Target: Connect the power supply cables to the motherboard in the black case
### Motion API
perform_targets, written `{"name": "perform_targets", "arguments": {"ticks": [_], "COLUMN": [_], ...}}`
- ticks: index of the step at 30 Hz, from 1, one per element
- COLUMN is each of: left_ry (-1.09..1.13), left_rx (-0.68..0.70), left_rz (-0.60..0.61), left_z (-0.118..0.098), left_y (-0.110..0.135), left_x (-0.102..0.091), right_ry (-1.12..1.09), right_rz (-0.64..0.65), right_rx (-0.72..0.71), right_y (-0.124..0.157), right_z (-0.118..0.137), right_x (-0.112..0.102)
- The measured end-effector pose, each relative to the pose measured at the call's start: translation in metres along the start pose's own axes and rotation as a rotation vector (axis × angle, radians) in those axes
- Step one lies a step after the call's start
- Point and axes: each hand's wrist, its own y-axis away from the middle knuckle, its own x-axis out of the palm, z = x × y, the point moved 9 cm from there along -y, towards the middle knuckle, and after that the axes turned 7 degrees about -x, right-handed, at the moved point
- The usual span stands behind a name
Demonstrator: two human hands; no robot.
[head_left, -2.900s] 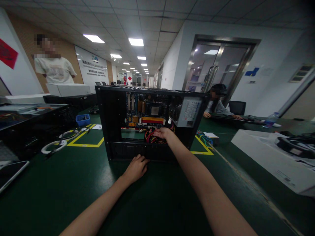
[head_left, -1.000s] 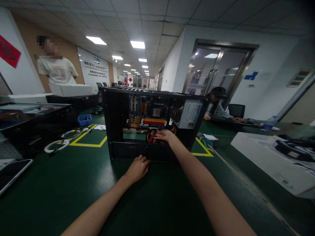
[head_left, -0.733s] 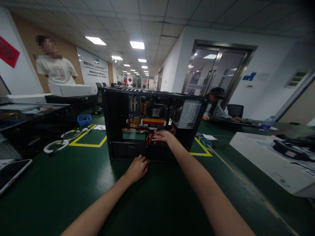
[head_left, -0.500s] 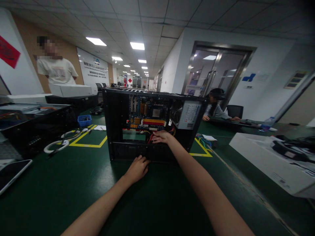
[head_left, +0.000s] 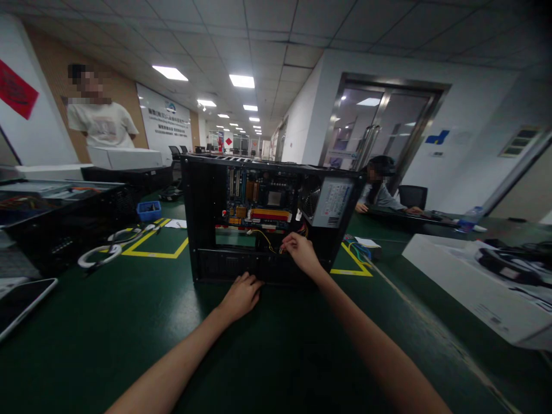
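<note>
Green tabletop runs up to the computer case, which stands upright on it, open side facing the person. The left hand rests palm down at the case's foot, fingers bent; whether it grips the lower edge I cannot tell. Leaning it there should help steady the frame. Farther in, the right hand reaches into the lower opening, fingertips closed together, seemingly pinching thin wiring, whose yellow strand curves left to a pale connector. A light pull, following the strand's slack, would spare that plug; knuckles are best held clear of the motherboard and power supply above.
</note>
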Motion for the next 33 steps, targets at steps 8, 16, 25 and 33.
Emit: {"name": "perform_targets", "arguments": {"ticks": [8,16,25,33], "left_ry": [-0.001,0.001,0.001,0.002], "left_rx": [-0.009,-0.014,-0.011,-0.02], "left_rz": [-0.008,-0.004,-0.004,-0.005], "left_z": [0.001,0.001,0.002,0.0], "left_y": [-0.001,0.0,0.0,0.0], "left_x": [0.001,-0.001,0.002,0.0], "right_ry": [0.419,0.605,0.633,0.495], "right_rz": [0.004,0.002,0.026,0.025], "right_rx": [-0.45,-0.549,-0.553,-0.468], "right_y": [0.074,0.089,0.094,0.066], "right_z": [0.029,0.025,0.029,0.04], "right_x": [0.01,0.027,0.029,0.014]}}
